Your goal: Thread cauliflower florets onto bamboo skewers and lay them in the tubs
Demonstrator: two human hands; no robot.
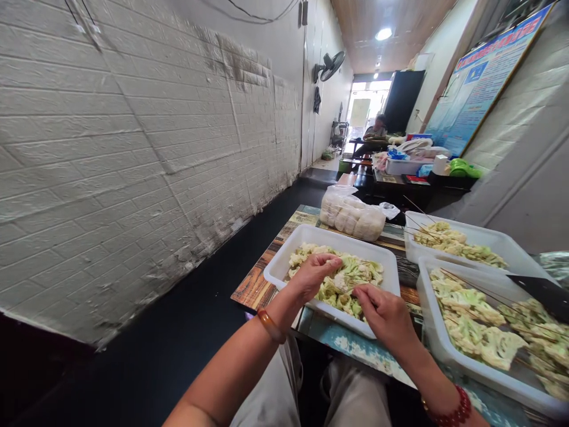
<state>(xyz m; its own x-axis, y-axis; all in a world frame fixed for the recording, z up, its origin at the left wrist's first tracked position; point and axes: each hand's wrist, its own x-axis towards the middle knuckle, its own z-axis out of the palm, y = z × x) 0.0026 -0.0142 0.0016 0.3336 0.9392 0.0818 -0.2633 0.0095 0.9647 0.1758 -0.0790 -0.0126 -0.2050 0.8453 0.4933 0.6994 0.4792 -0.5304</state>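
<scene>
A white plastic tub (278, 268) full of cut cauliflower (362, 273) stands in front of me on the table. Over its middle, my left hand (315, 275) is closed, thumb and fingers pinched together at a cauliflower floret (341, 281). My right hand (383, 313) reaches over the tub's near right side. Its fingers are curled in a pinch close to the same floret, and what lies between them is hidden. To the right, a second tub (429, 308) contains cauliflower pieces on thin skewers (478, 289).
Behind the tub lies a clear plastic bag (351, 214) of pale round items. A third tub (518, 242) with skewered cauliflower is at the back right. A brick-patterned wall (155, 148) runs along the left. Farther off, a person (377, 129) sits near another cluttered table.
</scene>
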